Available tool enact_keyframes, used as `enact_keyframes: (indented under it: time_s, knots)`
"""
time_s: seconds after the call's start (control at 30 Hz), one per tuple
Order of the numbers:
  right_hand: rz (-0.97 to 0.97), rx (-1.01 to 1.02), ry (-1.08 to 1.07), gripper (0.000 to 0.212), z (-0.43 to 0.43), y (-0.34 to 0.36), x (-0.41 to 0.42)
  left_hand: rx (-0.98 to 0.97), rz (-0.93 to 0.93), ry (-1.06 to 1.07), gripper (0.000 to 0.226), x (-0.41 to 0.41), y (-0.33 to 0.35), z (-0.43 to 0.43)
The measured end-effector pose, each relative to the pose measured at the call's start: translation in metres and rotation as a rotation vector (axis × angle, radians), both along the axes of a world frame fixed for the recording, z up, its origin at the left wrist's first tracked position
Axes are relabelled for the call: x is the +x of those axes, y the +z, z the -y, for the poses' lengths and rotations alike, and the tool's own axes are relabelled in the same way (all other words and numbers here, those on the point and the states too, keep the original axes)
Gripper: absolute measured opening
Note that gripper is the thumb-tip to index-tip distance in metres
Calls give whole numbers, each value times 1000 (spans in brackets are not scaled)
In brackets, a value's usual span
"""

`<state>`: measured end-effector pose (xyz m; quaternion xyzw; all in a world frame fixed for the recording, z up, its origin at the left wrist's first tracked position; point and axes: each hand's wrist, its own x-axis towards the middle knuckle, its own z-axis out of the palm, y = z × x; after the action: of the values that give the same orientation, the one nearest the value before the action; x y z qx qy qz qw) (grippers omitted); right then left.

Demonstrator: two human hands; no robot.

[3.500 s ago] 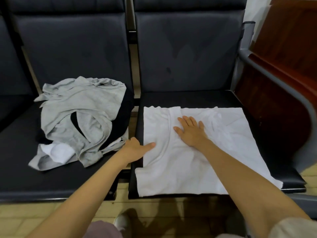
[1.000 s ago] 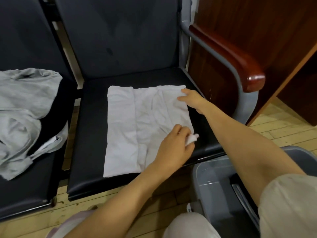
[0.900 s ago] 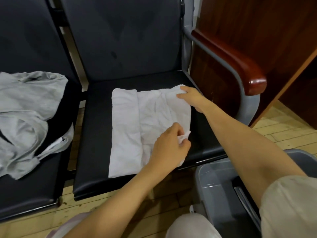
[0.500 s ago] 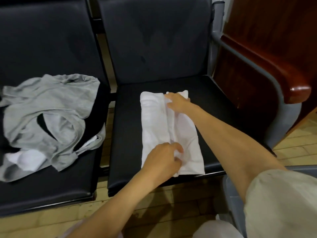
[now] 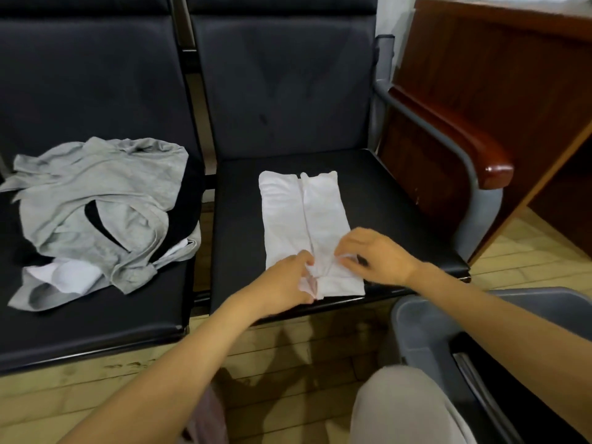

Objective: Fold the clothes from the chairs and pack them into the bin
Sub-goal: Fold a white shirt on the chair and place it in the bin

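Head camera: two hands pinched near end of folded white garment

The white garment (image 5: pixel 304 216) lay folded into a narrow strip on the seat of the right chair (image 5: pixel 384 190), running from the backrest toward the front edge with a fold line down its middle. The left hand (image 5: pixel 285 280) had its fingers curled on the strip's near end, bunching the fabric at the centre fold. Just beside it, the right hand (image 5: pixel 374 254) pinched the same end near its right corner with bent fingers. On the neighbouring left chair (image 5: pixel 96 325) sat an unfolded heap: a grey garment (image 5: pixel 102 200) over a black garment (image 5: pixel 189 203), with a white piece (image 5: pixel 64 274) poking out at the near side. A grey bin (image 5: pixel 413 315) stood on the wooden floor (image 5: pixel 304 363) at lower right, just in front of the right chair and below the right forearm. A wooden armrest (image 5: pixel 474 152) capped that chair's metal frame, beside a dark wooden cabinet (image 5: pixel 496 75).
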<state>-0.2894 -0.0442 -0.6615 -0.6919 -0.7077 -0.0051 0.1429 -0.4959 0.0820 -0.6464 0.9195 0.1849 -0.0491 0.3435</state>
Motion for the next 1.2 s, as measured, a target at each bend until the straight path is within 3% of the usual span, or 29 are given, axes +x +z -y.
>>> enact_keyframes:
  time_s: [0.13,0.2,0.33,0.43,0.63,0.67,0.77,0.87,0.97,1.07,1.2]
  knots:
    - [151,-27,78,34,49,-24,-8,272,-62,-84,53,-22,-9,-16]
    - [173,33,10,33,62,-32,-3,290,-35,-96,45,-32,-14,-24]
    - [154,21,-49,24,67,-34,-4,258,82,-76,31,-41,-19,-33]
    - [88,2,-93,33,62,-32,-9,324,119,-61,25,-40,-21,-34]
    - [-19,46,-172,20,55,-27,-14,496,162,-33,15,-33,-20,-20]
    - [-85,47,-192,16,54,-22,-16,445,183,1,10,-32,-16,-18]
    - [-463,24,-293,5,52,7,-24,33,237,132,5,-31,3,-15]
    - [-685,70,-341,10,42,39,-26,-227,402,230,4,-23,20,-16]
    - [-721,107,-346,13,8,62,-16,-448,573,463,20,-3,31,-30]
    - [-767,105,-470,8,-45,62,8,-616,627,676,33,18,24,-57]
    - [-689,-165,-795,39,-88,16,34,-932,398,872,88,29,-5,-84]
